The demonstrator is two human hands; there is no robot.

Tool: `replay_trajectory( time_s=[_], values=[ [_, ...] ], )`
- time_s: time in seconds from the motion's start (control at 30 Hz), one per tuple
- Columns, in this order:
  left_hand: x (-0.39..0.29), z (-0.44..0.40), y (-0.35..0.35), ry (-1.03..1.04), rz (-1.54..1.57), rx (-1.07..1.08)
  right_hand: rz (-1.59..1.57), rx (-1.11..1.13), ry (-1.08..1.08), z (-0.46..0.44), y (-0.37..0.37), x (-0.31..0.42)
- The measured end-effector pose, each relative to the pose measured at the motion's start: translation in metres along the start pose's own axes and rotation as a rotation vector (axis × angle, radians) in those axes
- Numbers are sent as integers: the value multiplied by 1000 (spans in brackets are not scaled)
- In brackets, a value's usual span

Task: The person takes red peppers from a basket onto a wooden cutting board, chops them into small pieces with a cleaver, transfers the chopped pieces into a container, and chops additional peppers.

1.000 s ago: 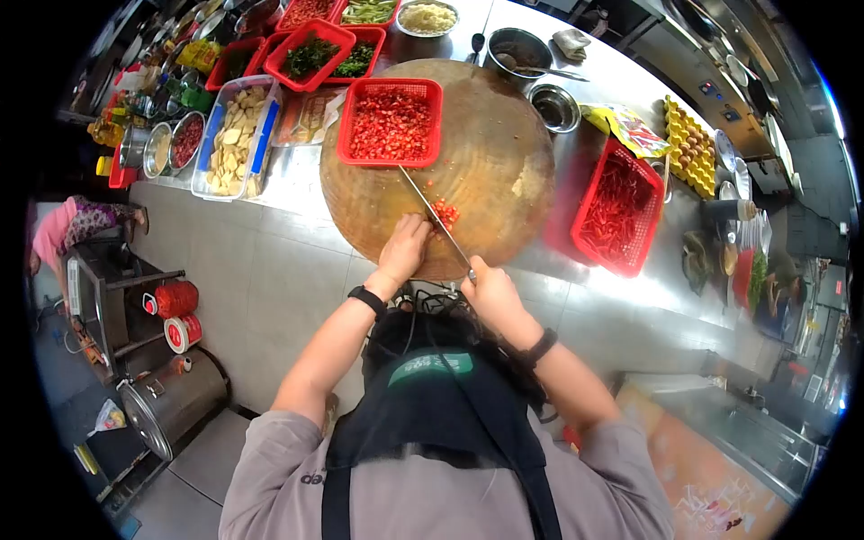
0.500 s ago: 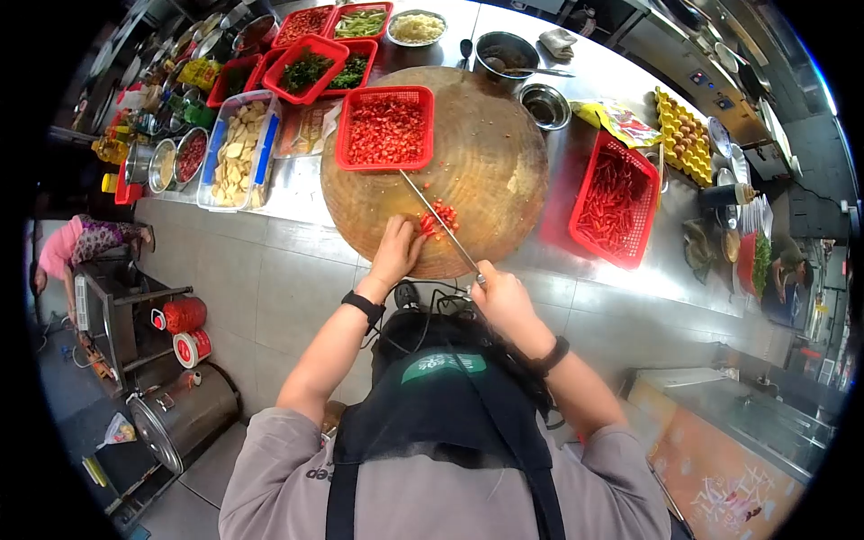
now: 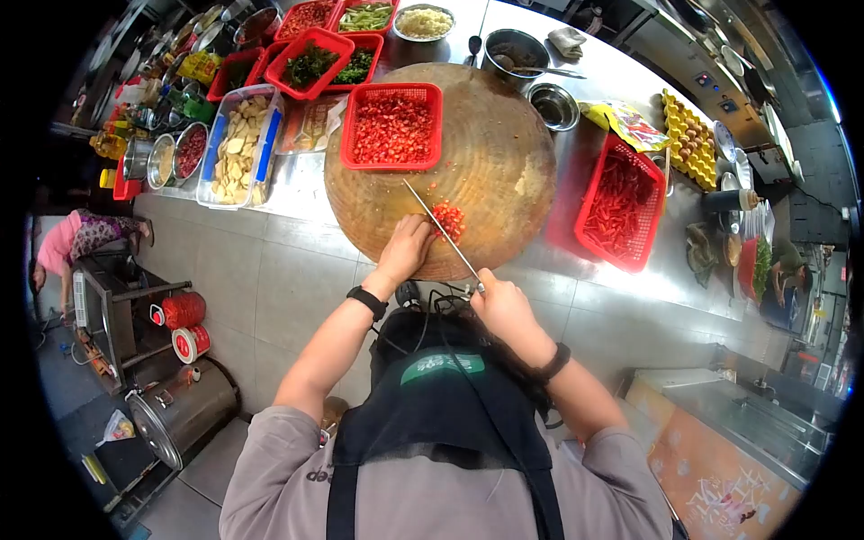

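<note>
On the round wooden chopping block (image 3: 490,162), my left hand (image 3: 407,245) is closed, its curled fingers pressing red chili against the wood; the chili is mostly hidden under the fingertips. My right hand (image 3: 507,306) is wrapped round the handle of a kitchen knife (image 3: 456,247). The blade shows nearly edge-on and slants up to the left, just beside my left fingertips. Chopped red chili (image 3: 448,221) lies in a small pile along the blade's right side. Behind it on the block stands a red basket (image 3: 391,166) full of chopped chili.
To the right, a red basket (image 3: 663,211) holds whole red chilies, near a yellow egg tray (image 3: 691,144). Metal bowls (image 3: 554,107) stand behind the block. At left is a plastic tub (image 3: 211,171) of pale slices. Another person (image 3: 61,241) bends at far left.
The knife tip has come slightly away from the basket's edge. My left hand has shifted slightly right with the blade, and the view has shifted a little.
</note>
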State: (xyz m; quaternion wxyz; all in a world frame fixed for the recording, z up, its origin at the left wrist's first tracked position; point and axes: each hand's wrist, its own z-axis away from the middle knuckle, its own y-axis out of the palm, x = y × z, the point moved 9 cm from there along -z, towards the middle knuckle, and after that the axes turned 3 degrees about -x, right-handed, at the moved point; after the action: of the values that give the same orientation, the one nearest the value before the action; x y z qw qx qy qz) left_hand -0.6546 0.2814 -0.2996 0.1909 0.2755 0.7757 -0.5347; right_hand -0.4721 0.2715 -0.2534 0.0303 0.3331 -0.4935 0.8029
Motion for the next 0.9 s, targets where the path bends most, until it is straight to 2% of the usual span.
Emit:
replay_trajectory(
  time_s=[0.2,0.27,0.47,0.6,0.8,0.9],
  values=[
    [4,1,1,-27,-10,-5,34,-43,28,-24,22,-6],
    [-1,1,-1,-24,-2,-1,-69,-64,1,-22,18,-10],
    [5,5,-1,-16,38,-99,-43,-60,-14,2,-2,1],
    [4,5,-4,-28,58,-75,-82,-2,13,5,7,-6],
    [5,8,2,-13,-17,-28,26,-58,39,-17,25,-8],
    [4,2,2,-4,-12,-16,-75,-86,-19,-18,16,-9]
  ],
)
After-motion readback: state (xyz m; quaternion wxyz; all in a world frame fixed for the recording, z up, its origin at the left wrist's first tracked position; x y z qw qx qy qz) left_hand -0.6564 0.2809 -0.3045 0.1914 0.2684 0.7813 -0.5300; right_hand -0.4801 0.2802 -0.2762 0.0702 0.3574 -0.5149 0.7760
